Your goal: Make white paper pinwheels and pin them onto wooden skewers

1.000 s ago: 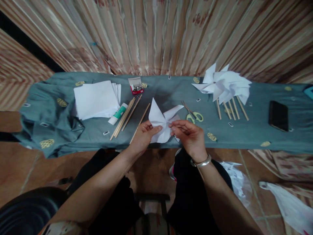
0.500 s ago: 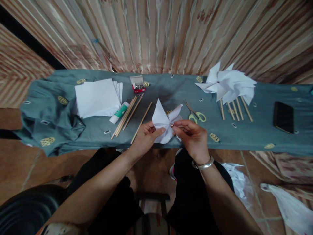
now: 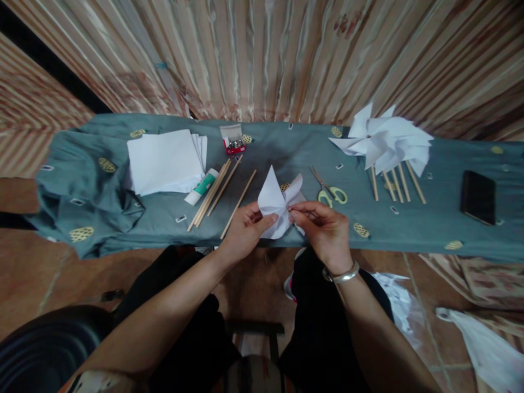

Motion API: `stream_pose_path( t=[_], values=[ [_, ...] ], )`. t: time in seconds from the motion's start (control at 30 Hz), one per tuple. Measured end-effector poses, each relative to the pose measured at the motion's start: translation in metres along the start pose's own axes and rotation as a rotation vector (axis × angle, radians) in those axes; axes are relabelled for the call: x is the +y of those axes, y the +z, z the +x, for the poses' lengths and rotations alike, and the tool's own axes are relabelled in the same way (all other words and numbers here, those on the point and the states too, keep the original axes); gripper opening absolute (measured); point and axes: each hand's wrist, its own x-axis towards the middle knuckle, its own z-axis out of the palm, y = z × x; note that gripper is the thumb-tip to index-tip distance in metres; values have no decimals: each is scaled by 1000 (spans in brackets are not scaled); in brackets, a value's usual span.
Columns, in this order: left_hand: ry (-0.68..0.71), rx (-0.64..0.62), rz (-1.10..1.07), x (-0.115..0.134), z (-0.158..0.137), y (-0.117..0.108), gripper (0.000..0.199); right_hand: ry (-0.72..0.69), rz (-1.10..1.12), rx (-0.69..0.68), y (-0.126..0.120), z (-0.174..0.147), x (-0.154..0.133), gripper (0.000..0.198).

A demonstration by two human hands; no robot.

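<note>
Over the front edge of the table I hold a white paper pinwheel with its blades curled in toward the middle. My left hand is closed on its left side, the thumb pressed across the folded paper. At the pinwheel's centre, the thumb and forefinger of my right hand pinch a tiny shiny thumbtack, mostly covered by the fingertips. Behind the left hand, a loose wooden stick lies on the cloth. Green-handled scissors rest just beyond the right hand.
On the green tablecloth lie a paper stack, a glue stick, more wooden sticks and an open red box of tacks. Finished pinwheels on sticks and a black phone are at right.
Both hands stay at the pinwheel's middle. The right fingertips have closed further over the small tack, which shows less now. The whole view has shifted slightly.
</note>
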Motion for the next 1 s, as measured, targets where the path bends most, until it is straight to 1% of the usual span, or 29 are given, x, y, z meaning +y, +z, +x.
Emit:
stream_pose_path(
  t=[0.17, 0.3, 0.43, 0.57, 0.63, 0.77, 0.83, 1.0],
  values=[
    [-26, -5, -20, -3, 1, -1, 29, 25, -29, 11, 2, 0, 1, 9],
    [-22, 59, -53, -8, 6, -3, 29, 13, -28, 73, 1, 2, 2, 10],
    [-55, 126, -115, -4, 11, -7, 30, -18, -18, 110, -9, 8, 2, 10],
    [-110, 168, -164, 7, 14, -12, 29, -9, -1, 123, -22, 11, 9, 15],
    [-128, 180, -182, 11, 16, -15, 26, 3, -42, 96, -28, 10, 15, 16],
    [-132, 205, -217, 15, 19, -19, 25, 6, -247, 8, -35, 6, 25, 17],
    [-145, 212, -227, 16, 21, -21, 26, 4, -296, -34, -36, 3, 29, 17],
    [-145, 205, -261, 23, 24, -24, 34, 45, -187, -86, -30, 1, 33, 20]
  ],
)
